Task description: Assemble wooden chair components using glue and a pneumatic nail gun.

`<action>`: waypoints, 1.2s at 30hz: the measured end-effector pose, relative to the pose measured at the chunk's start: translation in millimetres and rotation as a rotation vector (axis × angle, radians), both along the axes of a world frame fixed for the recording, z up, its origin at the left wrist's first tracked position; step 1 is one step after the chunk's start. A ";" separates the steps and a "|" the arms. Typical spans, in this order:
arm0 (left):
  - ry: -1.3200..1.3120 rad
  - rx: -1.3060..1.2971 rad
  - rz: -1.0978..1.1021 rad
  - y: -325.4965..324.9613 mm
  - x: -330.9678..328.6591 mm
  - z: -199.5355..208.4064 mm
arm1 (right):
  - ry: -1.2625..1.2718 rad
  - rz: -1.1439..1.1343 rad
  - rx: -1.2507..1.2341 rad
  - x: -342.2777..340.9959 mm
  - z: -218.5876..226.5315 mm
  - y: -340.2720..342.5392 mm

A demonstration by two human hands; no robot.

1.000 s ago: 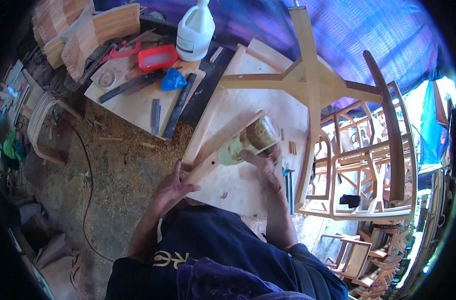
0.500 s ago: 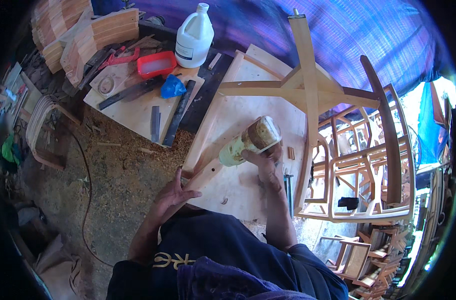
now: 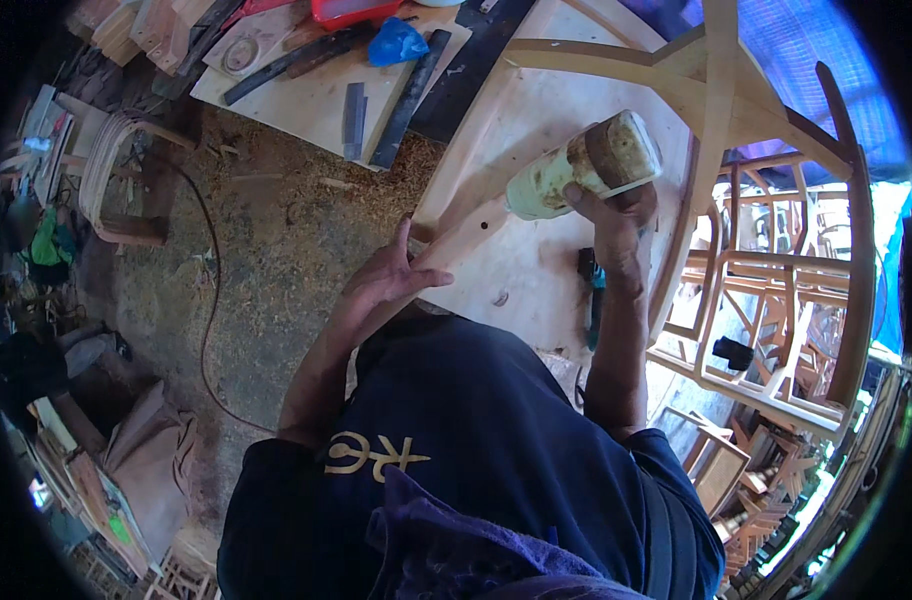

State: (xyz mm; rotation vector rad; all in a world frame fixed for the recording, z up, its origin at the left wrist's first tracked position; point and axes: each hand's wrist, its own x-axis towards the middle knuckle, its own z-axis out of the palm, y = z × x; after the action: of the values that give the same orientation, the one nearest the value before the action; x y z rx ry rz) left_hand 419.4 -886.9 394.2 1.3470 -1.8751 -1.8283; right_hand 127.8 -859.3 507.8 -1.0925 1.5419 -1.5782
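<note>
My right hand (image 3: 616,215) is closed round a stained, pale plastic glue bottle (image 3: 586,165) with a brown band. The bottle is tilted, its narrow end pointing down-left above a pale wooden bar (image 3: 461,237) that has a dark round hole. My left hand (image 3: 388,280) is on the near end of that bar, thumb over its top and index finger stretched along the far side; the other fingers are mostly hidden. Under the bar lies a light board (image 3: 536,265), marked with a small knot.
A wooden chair frame (image 3: 716,130) stands at the right, other frames behind it. A dark-headed tool (image 3: 591,290) lies by my right forearm. Far left, a board (image 3: 286,110) carries dark strips and a blue plastic bundle (image 3: 398,42). A cord (image 3: 214,300) crosses the shavings-strewn floor.
The whole view has shifted, so the bench things sit higher and farther right. Both hands keep their hold, and the bottle stays tilted over the bar.
</note>
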 end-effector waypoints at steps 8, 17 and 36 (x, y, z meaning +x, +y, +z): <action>-0.161 -0.051 0.025 11.7 6.1 16.0 | -0.033 0.079 0.032 8.5 4.7 11.1; -0.104 -0.069 0.009 5.4 13.1 -23.0 | -0.096 0.119 0.137 12.1 -2.7 13.8; -0.261 -0.079 -0.090 1.5 1.5 -14.0 | 0.062 0.227 0.078 22.9 -25.0 3.5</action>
State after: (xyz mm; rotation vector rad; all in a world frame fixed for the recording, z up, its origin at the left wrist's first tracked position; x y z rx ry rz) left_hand 420.9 -885.4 380.2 1.5613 -2.1436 -1.6647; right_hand 150.7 -855.8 482.7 -1.2353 1.4507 -1.3325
